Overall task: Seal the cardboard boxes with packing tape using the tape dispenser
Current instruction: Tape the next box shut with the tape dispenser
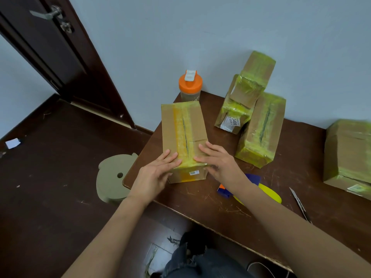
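Note:
A long cardboard box [192, 127] lies on the dark wooden table [261, 197], with yellow tape running along its top seam and over its near end. My left hand [156, 173] presses flat on the near left corner of the box. My right hand [218, 161] presses flat on the near right corner, fingers on the tape. The tape dispenser [253, 189], blue with a yellow tape roll, lies on the table behind my right forearm, partly hidden by it.
Three taped boxes [259, 125] are piled at the back by the wall, another taped box [349, 155] at the right edge. An orange-lidded bottle [189, 87] stands behind the box. A knife [299, 203] lies on the table. A beige stool [114, 177] stands left of the table.

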`<state>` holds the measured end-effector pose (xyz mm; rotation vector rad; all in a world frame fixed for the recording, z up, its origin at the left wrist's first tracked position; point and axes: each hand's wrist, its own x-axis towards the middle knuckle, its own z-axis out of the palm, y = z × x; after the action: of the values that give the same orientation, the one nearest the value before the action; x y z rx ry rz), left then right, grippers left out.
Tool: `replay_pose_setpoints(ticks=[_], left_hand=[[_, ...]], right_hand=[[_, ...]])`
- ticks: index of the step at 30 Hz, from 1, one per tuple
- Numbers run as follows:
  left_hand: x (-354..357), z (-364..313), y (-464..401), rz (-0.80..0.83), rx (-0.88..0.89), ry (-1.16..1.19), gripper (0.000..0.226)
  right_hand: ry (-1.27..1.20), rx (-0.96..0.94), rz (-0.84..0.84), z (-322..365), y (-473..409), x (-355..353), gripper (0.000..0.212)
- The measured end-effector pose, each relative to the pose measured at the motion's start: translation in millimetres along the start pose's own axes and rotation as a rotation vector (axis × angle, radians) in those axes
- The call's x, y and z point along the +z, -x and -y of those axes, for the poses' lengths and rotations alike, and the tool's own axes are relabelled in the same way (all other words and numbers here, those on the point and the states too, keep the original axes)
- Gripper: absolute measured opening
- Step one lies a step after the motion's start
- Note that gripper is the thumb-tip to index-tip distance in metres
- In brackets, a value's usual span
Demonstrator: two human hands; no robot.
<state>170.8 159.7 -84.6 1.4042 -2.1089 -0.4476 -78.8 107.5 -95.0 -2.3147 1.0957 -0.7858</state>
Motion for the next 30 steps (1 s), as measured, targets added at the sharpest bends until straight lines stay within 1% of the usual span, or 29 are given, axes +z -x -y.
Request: replay_pose_setpoints(ticks=[3, 5, 7, 10, 14, 17, 20, 21, 23, 26, 28, 30], left_hand=[[1, -1, -1, -0.018, 0.011, -0.006, 0.052], [6, -6, -1, -0.067, -0.013, -0.019, 0.05], [10, -9, 2, -0.084, -0.025, -0.029, 0.052], [9, -8, 5, -0.072, 0.012, -0.06, 0.054], [13, -13, 4, -0.116, -0.018, -0.089, 0.059], [14, -15, 5, -0.122, -0.018, -0.074, 0.06], [11, -7, 10, -0.06, 0.025, -0.106, 0.07], [11, -5, 11, -0.04, 0.03, -0.116, 0.075], [12, -2, 11, -0.05, 0.026, -0.099, 0.079], [12, -6, 9, -0.089, 0.019, -0.045, 0.071], [10, -7, 8, -0.101, 0.02, -0.009, 0.058], [5, -10, 7, -0.141, 0.023, 0.03, 0.042]], right_hand=[[0.013, -0.009, 0.018, 0, -2, -2, 0.051], [0.004, 0.0, -0.021, 3, -2, 1, 0.048], [0.015, -0.003, -0.03, 5, 1, 3, 0.047], [0.138, -0.062, -0.021, 4, 2, 2, 0.045], [0.185, -0.035, -0.057, 13, 4, 10, 0.04], [0.198, -0.066, -0.042, 11, 6, 6, 0.045], [0.269, -0.093, 0.014, 7, 7, 2, 0.062], [0.263, -0.075, 0.006, 8, 8, 3, 0.063], [0.19, -0.025, -0.048, 12, 7, 7, 0.056], [0.057, 0.038, -0.094, 14, 7, 8, 0.047], [0.008, 0.063, -0.054, 13, 8, 1, 0.043], [-0.076, 0.132, 0.015, 18, 9, -11, 0.036]])
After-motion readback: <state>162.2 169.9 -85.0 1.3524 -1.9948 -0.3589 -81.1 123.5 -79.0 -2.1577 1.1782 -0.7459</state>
